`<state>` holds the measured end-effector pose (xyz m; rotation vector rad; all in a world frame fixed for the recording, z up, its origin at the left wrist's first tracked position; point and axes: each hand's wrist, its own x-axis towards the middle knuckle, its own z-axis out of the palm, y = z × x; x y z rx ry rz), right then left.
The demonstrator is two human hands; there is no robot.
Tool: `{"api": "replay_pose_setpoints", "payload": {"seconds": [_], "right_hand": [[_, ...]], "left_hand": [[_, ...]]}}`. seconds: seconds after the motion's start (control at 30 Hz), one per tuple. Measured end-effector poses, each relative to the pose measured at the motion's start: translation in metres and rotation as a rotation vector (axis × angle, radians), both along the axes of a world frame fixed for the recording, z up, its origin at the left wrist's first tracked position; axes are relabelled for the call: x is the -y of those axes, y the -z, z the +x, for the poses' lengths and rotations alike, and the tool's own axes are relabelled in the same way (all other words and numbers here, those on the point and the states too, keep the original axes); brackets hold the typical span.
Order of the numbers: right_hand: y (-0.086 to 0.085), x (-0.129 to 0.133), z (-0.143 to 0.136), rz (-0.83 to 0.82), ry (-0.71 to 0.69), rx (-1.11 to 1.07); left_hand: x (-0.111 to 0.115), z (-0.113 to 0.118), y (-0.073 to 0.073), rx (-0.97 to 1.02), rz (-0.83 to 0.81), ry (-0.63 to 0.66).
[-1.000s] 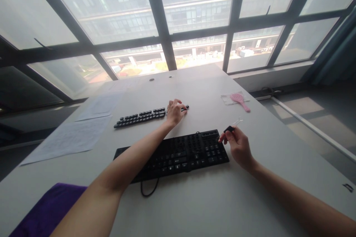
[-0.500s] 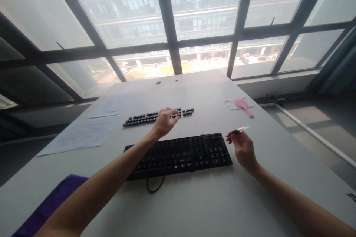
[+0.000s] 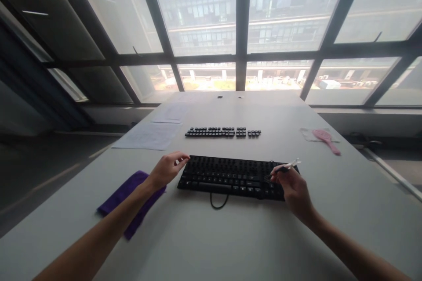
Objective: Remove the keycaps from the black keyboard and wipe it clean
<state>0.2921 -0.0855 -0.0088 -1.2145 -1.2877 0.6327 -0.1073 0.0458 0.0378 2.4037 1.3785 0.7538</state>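
Here, the black keyboard (image 3: 220,176) stretches sideways on the table (image 3: 231,241), from the left hand (image 3: 167,168), loosely spread by its far left corner, to the right hand (image 3: 292,186), which pinches a small dark tool (image 3: 282,169) over the right end.

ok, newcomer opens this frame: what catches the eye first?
Probably the black keyboard across the middle of the white table, with the left hand at its far left corner and the right hand over its right end, holding a small dark tool. Next, the black keycaps lined up in rows beyond it. Then the colours: purple cloth at left, pink brush at right.
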Motion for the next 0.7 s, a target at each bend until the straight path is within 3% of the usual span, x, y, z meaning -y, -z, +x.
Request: {"api": "replay_pose_setpoints", "payload": {"seconds": [0.2, 0.33, 0.5, 0.6, 0.7], "right_hand": [[0.011, -0.026, -0.036, -0.001, -0.036, 0.061], [0.019, -0.029, -0.024, -0.032, -0.015, 0.11], [0.013, -0.031, -0.017, -0.078, 0.071, 0.114], [0.0, -0.042, -0.041, -0.08, 0.003, 0.095], [-0.011, -0.062, -0.088, -0.056, -0.161, 0.079]], "left_hand": [[0.017, -0.014, 0.023, 0.112, -0.103, 0.073], [0.029, -0.01, 0.033, 0.197, -0.148, 0.068], [0.045, -0.004, 0.031, 0.263, -0.262, 0.066], [0.047, -0.001, 0.028, 0.274, -0.299, 0.065], [0.046, 0.0, 0.029, 0.244, -0.25, 0.086]]}}
